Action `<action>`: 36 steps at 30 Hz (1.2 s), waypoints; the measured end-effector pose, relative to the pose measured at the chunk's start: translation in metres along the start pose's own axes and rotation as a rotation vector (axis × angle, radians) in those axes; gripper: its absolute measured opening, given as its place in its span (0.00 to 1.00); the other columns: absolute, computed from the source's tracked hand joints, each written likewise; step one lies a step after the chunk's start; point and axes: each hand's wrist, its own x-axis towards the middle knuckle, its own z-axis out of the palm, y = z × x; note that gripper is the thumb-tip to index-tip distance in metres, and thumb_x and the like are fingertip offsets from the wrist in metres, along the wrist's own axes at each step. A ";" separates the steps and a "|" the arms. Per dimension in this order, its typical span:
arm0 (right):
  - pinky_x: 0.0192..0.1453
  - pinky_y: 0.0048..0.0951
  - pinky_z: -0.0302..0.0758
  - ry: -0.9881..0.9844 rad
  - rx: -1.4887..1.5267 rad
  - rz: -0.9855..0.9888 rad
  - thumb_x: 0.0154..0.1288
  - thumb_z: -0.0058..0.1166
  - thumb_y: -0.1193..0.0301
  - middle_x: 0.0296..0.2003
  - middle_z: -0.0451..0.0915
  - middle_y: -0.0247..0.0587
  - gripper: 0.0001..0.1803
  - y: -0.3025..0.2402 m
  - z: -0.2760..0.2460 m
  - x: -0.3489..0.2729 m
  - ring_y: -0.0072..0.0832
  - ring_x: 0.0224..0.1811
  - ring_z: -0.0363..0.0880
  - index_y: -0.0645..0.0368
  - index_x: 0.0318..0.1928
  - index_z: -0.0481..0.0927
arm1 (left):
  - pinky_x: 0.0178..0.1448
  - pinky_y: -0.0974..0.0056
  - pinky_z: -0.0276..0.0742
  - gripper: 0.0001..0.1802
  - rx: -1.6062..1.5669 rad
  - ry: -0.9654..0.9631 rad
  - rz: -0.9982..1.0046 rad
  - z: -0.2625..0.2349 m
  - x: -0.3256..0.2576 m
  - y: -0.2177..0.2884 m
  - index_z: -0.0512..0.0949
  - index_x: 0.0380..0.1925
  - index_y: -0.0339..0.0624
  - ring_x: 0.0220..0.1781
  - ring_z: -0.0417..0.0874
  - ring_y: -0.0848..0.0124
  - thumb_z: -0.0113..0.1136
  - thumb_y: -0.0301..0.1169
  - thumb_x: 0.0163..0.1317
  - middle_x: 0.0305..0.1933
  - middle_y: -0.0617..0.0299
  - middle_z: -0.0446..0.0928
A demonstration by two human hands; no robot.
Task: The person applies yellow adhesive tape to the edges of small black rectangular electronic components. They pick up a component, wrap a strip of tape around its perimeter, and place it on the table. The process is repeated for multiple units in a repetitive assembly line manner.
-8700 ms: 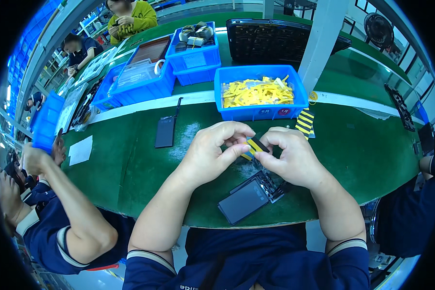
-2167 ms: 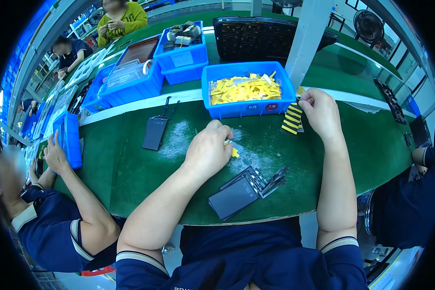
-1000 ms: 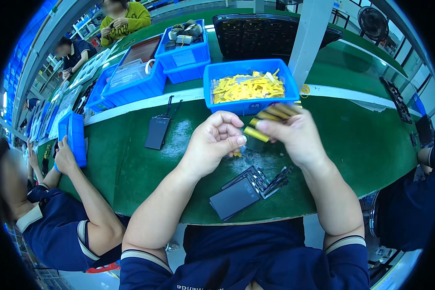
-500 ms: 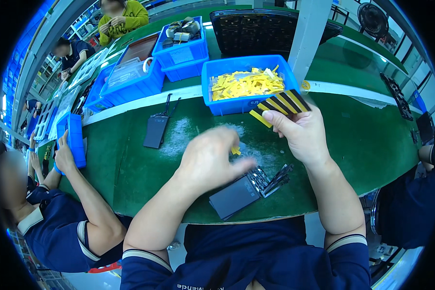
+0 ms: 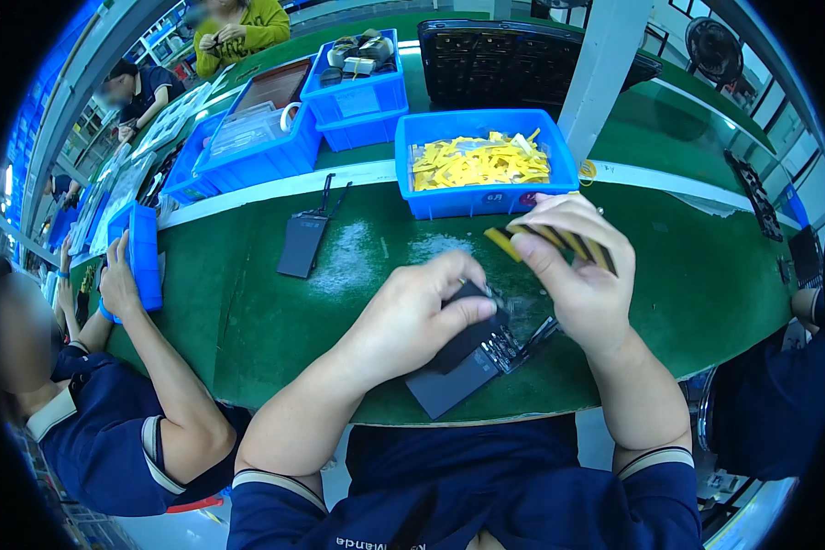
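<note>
My left hand [image 5: 401,316] pinches a flat black battery pack [image 5: 458,346] between thumb and fingers, tilted up off the table. Beneath it, another flat dark battery pack [image 5: 451,383] lies near the table's front edge, with black cables [image 5: 533,341] at its right end. My right hand [image 5: 591,275] is closed on a sheet of black and yellow strips [image 5: 559,240], held in the air right of the battery packs. The sheet is seen at a slant, partly covered by my fingers. One more black battery pack with leads [image 5: 302,245] lies farther left on the green table.
A blue bin [image 5: 486,200] full of yellow strips stands beyond my hands, beside a grey post [image 5: 605,78]. More blue bins [image 5: 257,163] stand at the back left. Whitish residue [image 5: 350,258] marks the green table [image 5: 687,284]. At left, a co-worker's hand [image 5: 119,284] holds a blue bin.
My left hand has taken hold of a battery pack and raised it; the small yellow piece by its fingers no longer shows. My right hand has shifted slightly right and down, tilting the striped sheet.
</note>
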 end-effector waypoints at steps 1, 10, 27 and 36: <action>0.48 0.32 0.73 -0.042 0.017 0.071 0.49 0.65 0.80 0.28 0.82 0.41 0.08 -0.006 0.001 0.000 0.32 0.36 0.80 0.64 0.32 0.84 | 0.27 0.66 0.65 0.11 -0.180 0.075 -0.006 0.005 0.003 -0.009 0.73 0.37 0.37 0.21 0.67 0.74 0.62 0.31 0.59 0.19 0.61 0.69; 0.62 0.41 0.66 -0.153 -0.120 0.087 0.46 0.68 0.77 0.27 0.82 0.37 0.08 -0.003 0.002 -0.005 0.31 0.37 0.80 0.60 0.31 0.85 | 0.27 0.71 0.62 0.10 -0.387 0.171 0.090 0.013 0.008 -0.020 0.75 0.39 0.37 0.23 0.64 0.82 0.61 0.30 0.61 0.21 0.68 0.71; 0.65 0.47 0.62 -0.162 -0.256 -0.008 0.42 0.66 0.80 0.26 0.80 0.35 0.11 -0.009 0.005 -0.006 0.32 0.36 0.79 0.58 0.30 0.82 | 0.34 0.70 0.69 0.11 -0.376 0.160 0.089 0.012 0.007 -0.020 0.75 0.41 0.35 0.29 0.73 0.78 0.60 0.30 0.62 0.28 0.61 0.76; 0.61 0.47 0.64 -0.210 -0.260 0.018 0.42 0.66 0.75 0.22 0.76 0.37 0.10 -0.002 0.005 -0.006 0.34 0.32 0.76 0.60 0.28 0.79 | 0.42 0.56 0.74 0.16 0.065 0.145 0.238 0.004 0.003 -0.003 0.71 0.47 0.36 0.40 0.80 0.49 0.58 0.29 0.60 0.37 0.47 0.77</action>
